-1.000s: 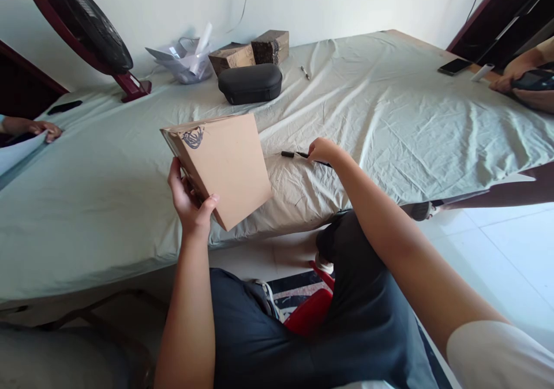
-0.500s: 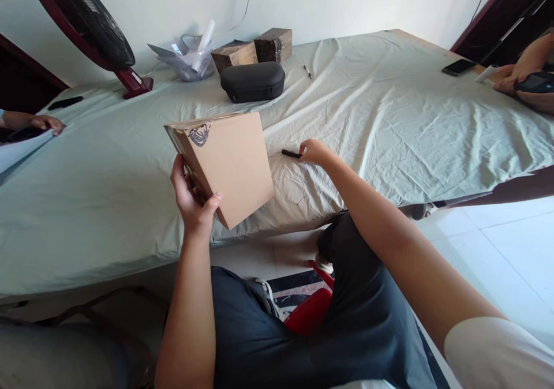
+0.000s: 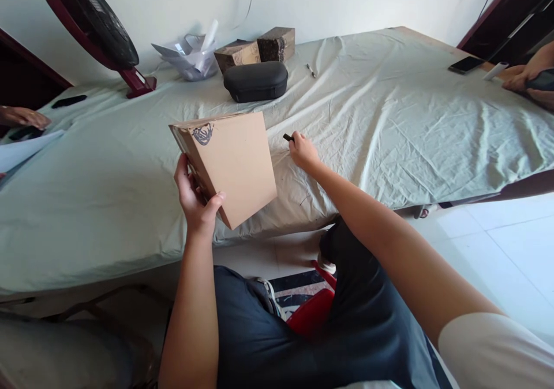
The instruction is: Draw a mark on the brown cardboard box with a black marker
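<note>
My left hand grips a brown cardboard box by its left side, thumb on the broad face and fingers behind. The box is tilted above the table, with a dark scribble on its upper left corner. Just right of the box, my right hand is closed around a slim black marker. Only the marker's front end shows past the fingers; the rest is hidden in the hand.
Behind the box, a black zip case lies on the cloth-covered table. Patterned boxes, a clear basket, a fan and a pen stand or lie farther back. Other people's hands show at both sides.
My right hand has moved slightly up and left, turning the marker so less of it shows. The box stays in my left hand. At the left edge, another person's hand has drawn back.
</note>
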`<state>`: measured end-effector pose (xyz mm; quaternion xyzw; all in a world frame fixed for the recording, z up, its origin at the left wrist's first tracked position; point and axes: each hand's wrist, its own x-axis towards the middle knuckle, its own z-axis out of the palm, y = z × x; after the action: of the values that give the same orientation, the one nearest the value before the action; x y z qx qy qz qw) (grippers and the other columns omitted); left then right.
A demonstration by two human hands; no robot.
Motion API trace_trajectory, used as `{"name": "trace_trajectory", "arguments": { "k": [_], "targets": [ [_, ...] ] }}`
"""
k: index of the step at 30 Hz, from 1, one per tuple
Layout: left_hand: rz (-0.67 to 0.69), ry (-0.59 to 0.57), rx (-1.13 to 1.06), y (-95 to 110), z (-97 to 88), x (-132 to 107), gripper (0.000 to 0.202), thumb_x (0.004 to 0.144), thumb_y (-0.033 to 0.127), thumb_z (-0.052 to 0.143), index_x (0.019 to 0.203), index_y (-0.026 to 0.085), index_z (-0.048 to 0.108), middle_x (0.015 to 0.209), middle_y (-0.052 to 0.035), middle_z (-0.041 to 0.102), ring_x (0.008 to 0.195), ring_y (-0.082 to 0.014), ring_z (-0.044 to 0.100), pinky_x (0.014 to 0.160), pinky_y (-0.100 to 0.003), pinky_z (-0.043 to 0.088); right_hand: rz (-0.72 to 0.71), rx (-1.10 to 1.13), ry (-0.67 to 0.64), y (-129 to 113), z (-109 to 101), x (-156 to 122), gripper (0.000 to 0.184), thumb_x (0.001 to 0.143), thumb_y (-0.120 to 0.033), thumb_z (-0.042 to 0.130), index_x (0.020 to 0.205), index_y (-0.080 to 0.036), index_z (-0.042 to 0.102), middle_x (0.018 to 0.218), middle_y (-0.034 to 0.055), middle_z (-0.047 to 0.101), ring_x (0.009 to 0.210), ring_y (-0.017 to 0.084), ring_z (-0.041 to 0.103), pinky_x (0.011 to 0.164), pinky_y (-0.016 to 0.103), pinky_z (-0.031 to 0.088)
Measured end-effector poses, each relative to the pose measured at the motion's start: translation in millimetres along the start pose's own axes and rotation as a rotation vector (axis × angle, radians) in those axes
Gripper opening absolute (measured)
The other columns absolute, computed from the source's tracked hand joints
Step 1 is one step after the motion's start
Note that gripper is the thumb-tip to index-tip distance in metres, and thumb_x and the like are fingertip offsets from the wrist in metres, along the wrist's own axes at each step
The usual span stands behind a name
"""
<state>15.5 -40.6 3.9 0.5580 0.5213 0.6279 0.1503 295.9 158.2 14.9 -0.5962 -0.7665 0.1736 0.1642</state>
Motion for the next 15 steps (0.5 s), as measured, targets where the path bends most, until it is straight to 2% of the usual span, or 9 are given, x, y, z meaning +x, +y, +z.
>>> {"name": "trace_trajectory", "arguments": {
  "k": [2, 4, 5, 7, 10, 12, 14, 15],
  "targets": [
    [0.002, 0.043, -0.041, 5.8, 2.7, -0.2, 0.122, 0.072, 0.070, 0.091, 0.177, 0.034, 0.040, 0.163, -0.0149, 0.060, 0.138, -0.0423, 0.065, 0.101, -0.058, 0.064, 0.041, 0.079, 0.038, 0.0, -8.5, 3.5, 0.042, 0.123, -0.040, 0.032, 0.128, -0.022, 0.070, 0.132, 0.0183, 0.080, 0.115, 0.034, 0.074, 0.086, 0.038, 0.052],
    [0.010, 0.057, -0.045, 10.7, 3.9, 0.1, 0.120, 0.070, 0.071, 0.092, 0.174, 0.035, 0.043, 0.166, -0.0137, 0.058, 0.142, -0.0432, 0.062, 0.102, -0.059, 0.063, 0.081, 0.161, 0.068, 1.5, -17.0, 5.9, 0.048, 0.122, -0.054, 0.038, 0.102, -0.023, 0.068, 0.109, 0.0134, 0.080, 0.103, 0.031, 0.073, 0.077, 0.035, 0.046],
    [0.014, 0.062, -0.043, 12.6, 4.0, 0.4, 0.119, 0.069, 0.071, 0.092, 0.172, 0.035, 0.044, 0.169, -0.0131, 0.056, 0.145, -0.0440, 0.061, 0.104, -0.060, 0.062, 0.092, 0.189, 0.077, 2.7, -20.8, 6.5, 0.050, 0.121, -0.057, 0.041, 0.092, -0.024, 0.064, 0.099, 0.0113, 0.077, 0.096, 0.028, 0.071, 0.073, 0.035, 0.042],
    [0.013, 0.062, -0.041, 15.1, 3.7, 1.0, 0.117, 0.070, 0.071, 0.092, 0.171, 0.037, 0.045, 0.174, -0.0119, 0.053, 0.148, -0.0451, 0.059, 0.107, -0.063, 0.061, 0.100, 0.212, 0.084, 5.0, -26.7, 6.4, 0.048, 0.119, -0.051, 0.045, 0.081, -0.024, 0.055, 0.088, 0.0081, 0.069, 0.085, 0.024, 0.065, 0.068, 0.035, 0.037],
    [0.006, 0.057, -0.042, 15.1, 3.2, 2.3, 0.118, 0.069, 0.072, 0.092, 0.171, 0.037, 0.044, 0.174, -0.0123, 0.053, 0.149, -0.0458, 0.059, 0.111, -0.065, 0.060, 0.076, 0.196, 0.078, 7.3, -29.5, 4.3, 0.038, 0.114, -0.036, 0.044, 0.079, -0.024, 0.054, 0.082, 0.0059, 0.064, 0.080, 0.023, 0.060, 0.066, 0.035, 0.034],
    [0.006, 0.061, -0.047, 12.8, 3.2, 2.9, 0.121, 0.067, 0.073, 0.092, 0.171, 0.036, 0.044, 0.173, -0.0139, 0.053, 0.151, -0.0463, 0.059, 0.115, -0.065, 0.059, 0.037, 0.150, 0.055, 8.5, -27.0, 3.3, 0.036, 0.111, -0.035, 0.044, 0.082, -0.023, 0.061, 0.086, 0.0068, 0.067, 0.084, 0.024, 0.063, 0.069, 0.035, 0.038],
    [0.007, 0.065, -0.042, 8.6, 2.8, 3.0, 0.123, 0.065, 0.072, 0.091, 0.172, 0.036, 0.044, 0.173, -0.0149, 0.053, 0.152, -0.0464, 0.058, 0.118, -0.064, 0.058, -0.002, 0.106, 0.008, 10.4, -22.5, 3.9, 0.035, 0.109, -0.038, 0.047, 0.093, -0.021, 0.072, 0.097, 0.0105, 0.075, 0.097, 0.029, 0.069, 0.081, 0.036, 0.047],
    [0.008, 0.069, -0.035, 5.9, 2.4, 3.0, 0.124, 0.064, 0.072, 0.091, 0.173, 0.036, 0.044, 0.172, -0.0151, 0.053, 0.152, -0.0460, 0.058, 0.117, -0.063, 0.059, -0.019, 0.092, -0.016, 11.6, -20.2, 5.0, 0.033, 0.108, -0.039, 0.050, 0.102, -0.020, 0.077, 0.107, 0.0135, 0.079, 0.109, 0.033, 0.071, 0.092, 0.039, 0.052]
  ]
}}
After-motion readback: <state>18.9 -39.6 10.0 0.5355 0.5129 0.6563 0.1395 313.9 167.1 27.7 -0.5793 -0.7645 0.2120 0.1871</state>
